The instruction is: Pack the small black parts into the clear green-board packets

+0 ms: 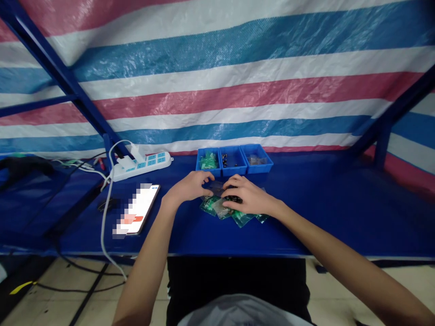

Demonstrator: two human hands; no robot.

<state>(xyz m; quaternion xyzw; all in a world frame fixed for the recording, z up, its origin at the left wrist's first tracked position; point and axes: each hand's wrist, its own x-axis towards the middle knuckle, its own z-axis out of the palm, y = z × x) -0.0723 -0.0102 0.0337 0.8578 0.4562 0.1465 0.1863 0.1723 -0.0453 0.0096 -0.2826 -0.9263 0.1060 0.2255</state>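
Both my hands rest over a small heap of green circuit boards in clear bags (238,218) on the blue table (306,217). My left hand (188,188) curls its fingers at the heap's left edge, touching a dark piece there. My right hand (246,195) lies on top of the heap, fingers bent around a small black part (233,198). What exactly each hand grips is hidden by the fingers.
Three small blue bins (234,160) with parts stand just behind the hands. A white power strip (142,165) with cables and a lit phone (137,209) lie to the left. A striped tarp hangs behind; blue frame posts stand on both sides.
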